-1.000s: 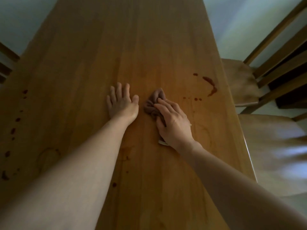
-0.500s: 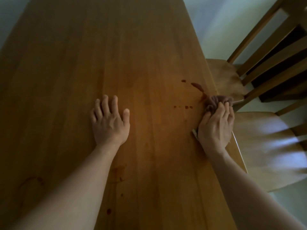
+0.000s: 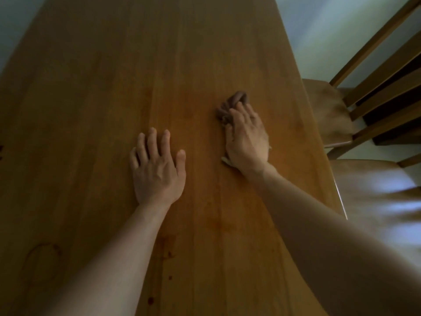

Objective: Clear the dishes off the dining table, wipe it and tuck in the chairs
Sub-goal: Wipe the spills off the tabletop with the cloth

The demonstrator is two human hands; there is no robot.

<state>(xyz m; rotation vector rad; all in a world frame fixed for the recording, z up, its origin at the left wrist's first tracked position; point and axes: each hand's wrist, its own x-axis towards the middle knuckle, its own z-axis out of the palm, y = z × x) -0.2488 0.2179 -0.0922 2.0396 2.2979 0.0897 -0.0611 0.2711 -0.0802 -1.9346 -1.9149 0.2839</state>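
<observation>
Head view, looking down the length of a wooden dining table (image 3: 136, 65). Light is dim.

Left hand (image 3: 157, 172): palm down, flat on the tabletop about midway across its width. Fingers are straight and slightly spread, the thumb is out to the side, and nothing is held.

Right hand (image 3: 247, 142): lies on top of a crumpled brown cloth (image 3: 232, 103) and presses it to the wood. The fingers curl over and into the bunched folds, so the hand grips the cloth. The far end of the cloth sticks out past the fingertips. A small pale scrap (image 3: 225, 161) shows under the heel of the hand; I cannot tell what it is.

Cloth position: on the right half of the table, nearer the right edge than the left but apart from that edge, and a little farther up the table than the left hand. The two hands are near each other and do not touch.

Marks on the wood toward the near end: a faint ring stain (image 3: 42, 254) near the left edge, and a few dark drops (image 3: 169, 254) between the two forearms.

Along the right edge stand two wooden chairs. The far chair (image 3: 328, 110) has a slatted back and its seat sits just beside the table edge. The near chair (image 3: 376, 197) shows only a blurred seat close to that edge.
</observation>
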